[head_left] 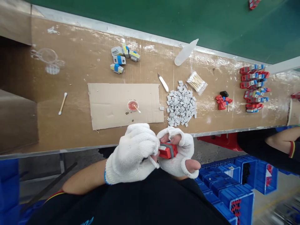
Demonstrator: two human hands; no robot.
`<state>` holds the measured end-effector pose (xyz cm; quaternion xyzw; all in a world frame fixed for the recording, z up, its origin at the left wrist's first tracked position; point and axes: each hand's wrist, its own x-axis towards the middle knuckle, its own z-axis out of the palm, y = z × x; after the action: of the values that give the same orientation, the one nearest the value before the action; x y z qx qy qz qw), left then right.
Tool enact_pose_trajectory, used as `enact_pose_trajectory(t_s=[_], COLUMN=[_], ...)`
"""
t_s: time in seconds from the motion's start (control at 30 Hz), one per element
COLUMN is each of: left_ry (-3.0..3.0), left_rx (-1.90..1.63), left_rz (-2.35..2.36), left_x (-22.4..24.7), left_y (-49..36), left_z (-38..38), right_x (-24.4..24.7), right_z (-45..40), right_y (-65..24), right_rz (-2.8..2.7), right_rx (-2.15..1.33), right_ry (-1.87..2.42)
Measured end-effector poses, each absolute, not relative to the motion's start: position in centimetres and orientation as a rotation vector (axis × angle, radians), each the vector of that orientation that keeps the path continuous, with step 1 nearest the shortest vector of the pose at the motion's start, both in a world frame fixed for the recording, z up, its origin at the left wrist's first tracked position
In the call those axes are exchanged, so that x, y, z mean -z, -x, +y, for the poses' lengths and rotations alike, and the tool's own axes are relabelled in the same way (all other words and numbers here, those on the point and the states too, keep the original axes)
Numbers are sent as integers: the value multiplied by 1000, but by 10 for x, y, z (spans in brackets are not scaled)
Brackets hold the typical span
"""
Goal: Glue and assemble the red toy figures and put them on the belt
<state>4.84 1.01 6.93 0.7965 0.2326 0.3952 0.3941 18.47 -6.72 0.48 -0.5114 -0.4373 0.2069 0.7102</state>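
Observation:
My right hand (179, 153), in a white glove with bare fingertips, is near the table's front edge beside a red and grey toy-like piece (167, 150). My left hand (136, 153), also gloved, is closed against the left end of that piece; its fingertips are mostly hidden. The piece lies between both hands, against the right palm and fingers. Beyond them, a small dish of red liquid (133, 105) with a cotton swab (136, 108) in it rests on a cardboard sheet (107, 106). To its right is a heap of small grey parts (181, 104).
A white-handled knife (163, 82), bagged swabs (197, 82) and a white bottle (186, 52) lie farther back. Grey-blue pieces (119, 60) are at back left. Red assembled pieces (254, 84) stand right. Blue bins (236, 193) and another person's arm (281, 140) are at right.

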Motion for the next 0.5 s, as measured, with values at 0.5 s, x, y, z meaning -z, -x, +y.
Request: enact_pose_trajectory(t_s=[0.5], left_ry=[-2029], left_rx=[-892], left_rz=[609], left_x=[-72], left_y=[-51], left_z=[10], right_x=[-6], right_z=[-62], right_y=[-185], right_rz=[-1131], right_rx=[-442], right_ry=[1165])
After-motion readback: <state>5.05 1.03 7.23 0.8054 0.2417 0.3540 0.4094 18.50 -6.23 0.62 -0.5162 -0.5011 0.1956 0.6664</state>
